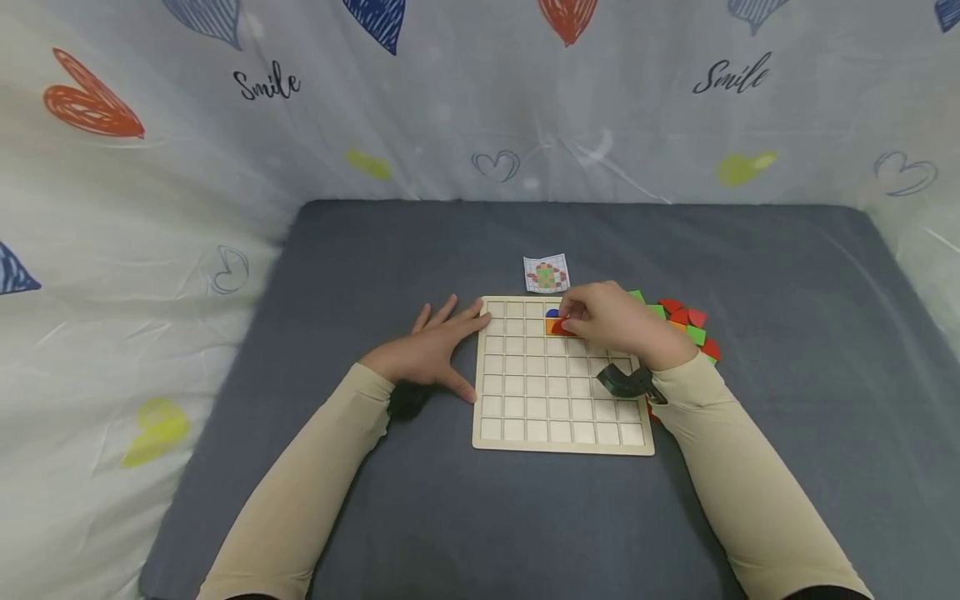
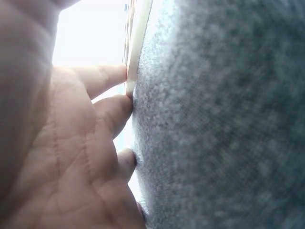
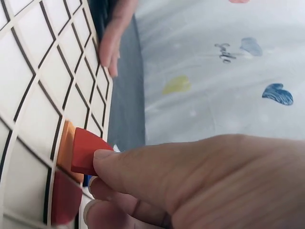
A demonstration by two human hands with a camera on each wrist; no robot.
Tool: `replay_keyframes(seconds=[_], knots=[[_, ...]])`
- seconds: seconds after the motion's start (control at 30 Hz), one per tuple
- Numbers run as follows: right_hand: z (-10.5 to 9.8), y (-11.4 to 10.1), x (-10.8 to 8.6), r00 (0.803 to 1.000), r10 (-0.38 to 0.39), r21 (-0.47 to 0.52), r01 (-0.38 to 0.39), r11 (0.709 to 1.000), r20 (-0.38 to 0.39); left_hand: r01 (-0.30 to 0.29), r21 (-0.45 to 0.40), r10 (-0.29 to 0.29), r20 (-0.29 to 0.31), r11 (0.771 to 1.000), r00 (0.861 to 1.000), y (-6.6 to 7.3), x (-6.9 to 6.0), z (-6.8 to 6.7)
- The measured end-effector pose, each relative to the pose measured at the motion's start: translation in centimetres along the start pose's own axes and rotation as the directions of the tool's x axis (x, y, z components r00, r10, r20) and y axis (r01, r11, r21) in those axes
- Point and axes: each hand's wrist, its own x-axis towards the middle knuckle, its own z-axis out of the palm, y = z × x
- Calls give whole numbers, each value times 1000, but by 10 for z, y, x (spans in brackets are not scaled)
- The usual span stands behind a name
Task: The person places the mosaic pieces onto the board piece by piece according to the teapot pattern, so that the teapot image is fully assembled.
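A pale wooden grid board [image 1: 525, 408] lies on the grey cloth. My left hand [image 1: 435, 346] spreads its fingers along the board's left edge, and in the left wrist view fingertips of that hand [image 2: 62, 138] touch the board's side [image 2: 138, 47]. My right hand [image 1: 626, 321] pinches a red piece [image 3: 88, 151] between thumb and fingers, tilted against an orange piece [image 3: 66, 143] on the grid. Another red piece [image 3: 66, 198] sits in a neighbouring cell. A blue piece [image 1: 552, 313] shows just above the orange one in the head view, partly hidden in the right wrist view.
Behind the board lies a small printed card [image 1: 546, 273] with a coloured pattern. Loose red, green and orange pieces [image 1: 696, 335] are heaped to the right of the board, partly behind my right hand and sleeve. A patterned white curtain [image 1: 450, 108] hangs behind the table.
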Motion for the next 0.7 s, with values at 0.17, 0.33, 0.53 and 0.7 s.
replay_keyframes(seconds=[0.17, 0.33, 0.53, 0.7], knots=[[0, -7, 10, 1000, -23, 9, 23, 1000, 15, -3, -5, 3, -9, 1000, 1000, 0, 1, -1], [5, -9, 17, 999, -24, 16, 23, 1000, 30, -9, -21, 9, 7, 1000, 1000, 1, 0, 3], [13, -10, 24, 998, -50, 29, 49, 998, 41, 1, -11, -1, 7, 1000, 1000, 2, -1, 3], [13, -13, 30, 996, -72, 22, 71, 997, 48, -8, -13, 8, -6, 1000, 1000, 2, -2, -1]])
